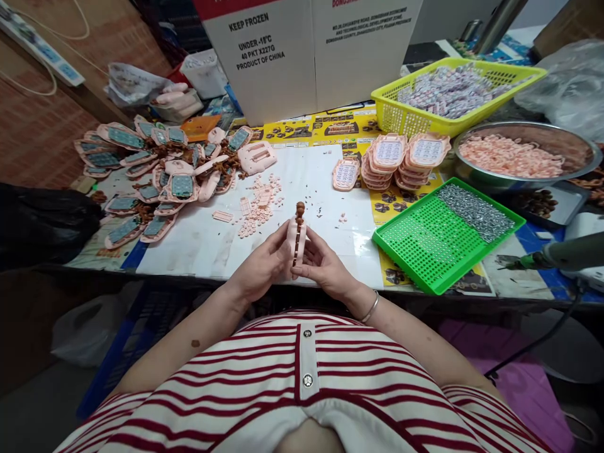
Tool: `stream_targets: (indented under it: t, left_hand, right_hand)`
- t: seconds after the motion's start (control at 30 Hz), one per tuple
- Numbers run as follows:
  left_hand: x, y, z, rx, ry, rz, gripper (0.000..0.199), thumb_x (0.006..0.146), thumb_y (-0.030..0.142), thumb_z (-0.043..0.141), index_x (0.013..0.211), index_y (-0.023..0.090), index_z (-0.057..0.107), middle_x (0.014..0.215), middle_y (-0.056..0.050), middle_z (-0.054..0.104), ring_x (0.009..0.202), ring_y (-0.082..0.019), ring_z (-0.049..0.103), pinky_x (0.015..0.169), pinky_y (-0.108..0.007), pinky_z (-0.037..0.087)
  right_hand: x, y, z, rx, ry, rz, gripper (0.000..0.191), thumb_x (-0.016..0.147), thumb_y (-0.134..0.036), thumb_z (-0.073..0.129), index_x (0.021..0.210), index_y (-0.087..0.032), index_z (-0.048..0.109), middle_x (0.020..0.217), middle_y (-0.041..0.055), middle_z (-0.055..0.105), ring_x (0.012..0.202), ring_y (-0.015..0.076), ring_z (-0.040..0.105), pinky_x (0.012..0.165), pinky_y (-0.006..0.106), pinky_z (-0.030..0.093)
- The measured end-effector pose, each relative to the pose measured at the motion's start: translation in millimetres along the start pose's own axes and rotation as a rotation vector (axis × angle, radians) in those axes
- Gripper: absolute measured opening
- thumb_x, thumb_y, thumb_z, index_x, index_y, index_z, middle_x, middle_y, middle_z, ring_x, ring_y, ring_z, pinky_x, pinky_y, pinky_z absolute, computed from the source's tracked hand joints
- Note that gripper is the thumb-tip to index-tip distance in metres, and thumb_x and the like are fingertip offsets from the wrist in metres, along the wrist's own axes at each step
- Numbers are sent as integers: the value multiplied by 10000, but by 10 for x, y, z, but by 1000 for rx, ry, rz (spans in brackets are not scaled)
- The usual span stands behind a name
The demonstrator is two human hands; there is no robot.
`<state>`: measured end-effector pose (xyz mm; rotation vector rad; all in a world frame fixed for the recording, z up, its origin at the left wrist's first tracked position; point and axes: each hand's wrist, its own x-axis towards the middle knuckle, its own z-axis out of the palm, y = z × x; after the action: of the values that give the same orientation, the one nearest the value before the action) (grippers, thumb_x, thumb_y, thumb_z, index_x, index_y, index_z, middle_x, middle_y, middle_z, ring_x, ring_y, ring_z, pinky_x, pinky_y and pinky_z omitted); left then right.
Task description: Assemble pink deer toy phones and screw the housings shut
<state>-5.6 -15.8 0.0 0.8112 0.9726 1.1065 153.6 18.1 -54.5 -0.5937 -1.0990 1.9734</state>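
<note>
Between my two hands, just above the front of the white sheet, stands a pink plastic toy casing [291, 242] held on edge, with a brown knobbed piece [300, 211] sticking out of its top. A dark brown seam runs down its middle between two pink halves. My left hand [267, 264] is closed on the casing's left side. On the right side, my right hand [325, 264] grips it with the thumb near the bottom end. Small pink buttons [255, 214] lie loose beyond my left hand.
Pink casings with green circuit boards [182, 185] are heaped at left. Stacked pink keypad covers [389, 154], a green tray [438, 251] of screws, a yellow basket [387, 113] and a metal bowl [519, 179] of pink parts stand right. An electric screwdriver [542, 257] juts in.
</note>
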Motion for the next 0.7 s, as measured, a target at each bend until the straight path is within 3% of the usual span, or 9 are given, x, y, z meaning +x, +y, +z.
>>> stream_targets:
  t: [0.2,0.37,0.5,0.63,0.7]
  left_hand:
    - [32,28,30,24,116,11,618,767,324,877,1338,270,648,1560,-74,533,1460,-279,461,1051,-315,512]
    - [10,12,20,-3,81,1,622,769,333,874,1339,286,627,1549,-85,538,1449,-288,479,1066,-359,505]
    - [-10,9,-48,89,84,51,707,701,332,926,1341,274,630,1510,-89,581,1441,-286,486,1149,-361,422]
    - [2,15,-113,-14,16,-57,768,566,560,948,1186,159,734,1316,-160,700,1308,-360,588,1026,-407,517]
    - [15,6,-105,-108,49,-75,746,514,545,971,1106,145,761,1208,-151,747,1199,-332,655,946,-385,554]
  right_hand:
    - [-5,-21,-6,1,-22,2,1013,678,-236,911,1545,-359,400,1494,49,590,1321,218,603,1146,407,515]
    - [-8,10,-33,-48,-87,-27,949,703,-261,892,1526,-355,429,1469,35,611,1281,214,621,1131,410,516]
    - [-29,-23,-66,-79,-160,-30,805,712,-294,886,1440,-311,543,1373,32,657,1219,196,632,1094,365,504]
    - [-82,-148,-52,-112,-384,25,708,712,-461,874,1336,-238,626,1206,34,706,1088,193,652,1000,349,527]
    - [-127,-222,-11,-254,-400,-26,637,805,-575,760,1305,-200,637,1194,57,711,1094,210,655,1010,374,523]
